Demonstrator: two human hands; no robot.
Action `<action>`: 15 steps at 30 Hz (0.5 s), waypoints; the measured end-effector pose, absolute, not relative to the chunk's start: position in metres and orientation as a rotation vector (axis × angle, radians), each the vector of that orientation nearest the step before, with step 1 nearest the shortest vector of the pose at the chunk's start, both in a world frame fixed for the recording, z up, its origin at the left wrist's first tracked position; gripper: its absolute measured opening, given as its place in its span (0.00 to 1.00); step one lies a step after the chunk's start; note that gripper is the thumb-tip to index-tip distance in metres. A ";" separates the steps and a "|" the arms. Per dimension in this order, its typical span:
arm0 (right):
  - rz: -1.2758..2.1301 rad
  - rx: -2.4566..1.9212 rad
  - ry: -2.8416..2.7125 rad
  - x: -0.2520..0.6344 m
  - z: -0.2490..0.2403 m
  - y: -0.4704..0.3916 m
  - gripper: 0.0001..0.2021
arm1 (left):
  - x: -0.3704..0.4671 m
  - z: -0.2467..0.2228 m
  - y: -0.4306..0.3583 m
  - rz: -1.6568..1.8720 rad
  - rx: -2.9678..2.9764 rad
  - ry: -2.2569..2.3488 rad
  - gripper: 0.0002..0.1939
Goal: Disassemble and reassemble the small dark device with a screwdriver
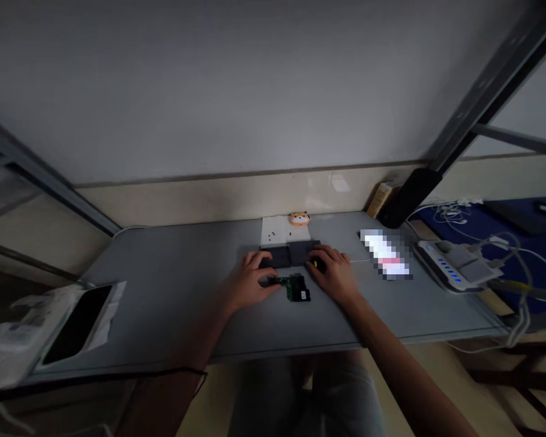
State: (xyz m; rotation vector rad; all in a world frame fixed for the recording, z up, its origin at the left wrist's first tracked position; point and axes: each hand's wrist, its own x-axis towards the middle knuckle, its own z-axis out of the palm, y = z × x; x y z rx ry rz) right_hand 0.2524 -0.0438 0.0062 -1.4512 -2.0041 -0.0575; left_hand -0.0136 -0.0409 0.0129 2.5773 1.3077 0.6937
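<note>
My left hand (251, 283) is closed in a pinch, with thumb and fingers on the left end of a small green circuit board (291, 287). A black part with a white label (303, 295) is attached to the board's right side. Behind it lies an open black plastic case (281, 256), its two halves side by side. My right hand (335, 272) curls around a small black-and-yellow handle (318, 263) near the right half (303, 249); its kind is mostly hidden by the fingers.
A white sheet (278, 226) with several tiny dark screws and an orange animal-face case (299, 218) lies at the back. To the right are a blurred lit screen (386, 254) and a power strip (452, 264) with plugs. A dark tablet-like device (78, 325) lies left.
</note>
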 end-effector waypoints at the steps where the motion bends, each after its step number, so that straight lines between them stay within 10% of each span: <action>1: -0.055 -1.455 -1.999 0.253 0.006 -0.044 0.07 | -0.013 0.013 -0.041 0.686 2.573 1.324 0.05; 15: -0.036 -1.484 -1.964 0.255 0.010 -0.044 0.08 | -0.022 0.001 -0.028 0.869 2.484 1.510 0.08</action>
